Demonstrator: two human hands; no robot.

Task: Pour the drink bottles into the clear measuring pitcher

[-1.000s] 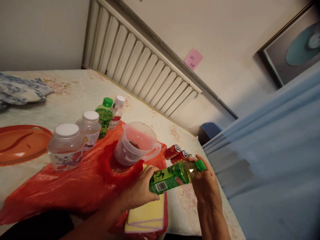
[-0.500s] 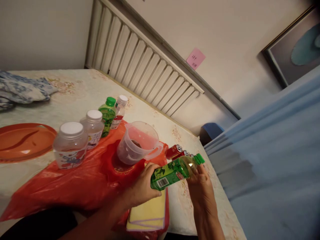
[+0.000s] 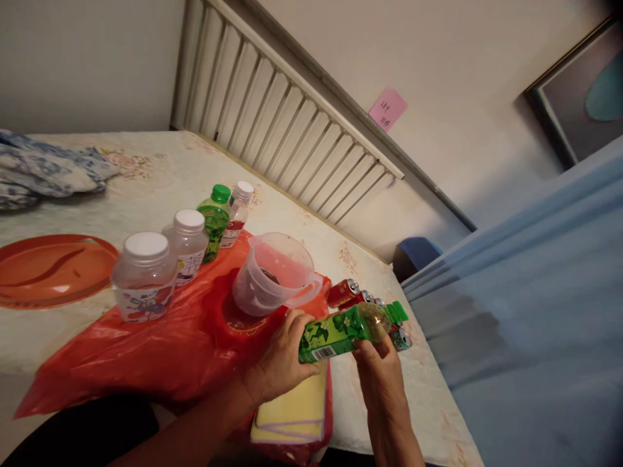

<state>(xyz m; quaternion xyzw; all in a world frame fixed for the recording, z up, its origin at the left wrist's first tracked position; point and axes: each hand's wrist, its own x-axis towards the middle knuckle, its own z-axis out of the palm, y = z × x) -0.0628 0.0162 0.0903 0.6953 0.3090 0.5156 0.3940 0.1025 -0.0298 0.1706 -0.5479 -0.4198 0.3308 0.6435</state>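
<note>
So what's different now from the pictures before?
The right hand let go of the green cap and moved down to the shoulder of the held bottle. The bottle rolled a little, so its barcode turned downward. The left hand kept its grip on the base. The jug, jars and cans stayed put.

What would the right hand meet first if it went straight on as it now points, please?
The green bottle in the left hand; the right hand seems to touch it. Red cans look next beyond, though depth is unclear.
</note>
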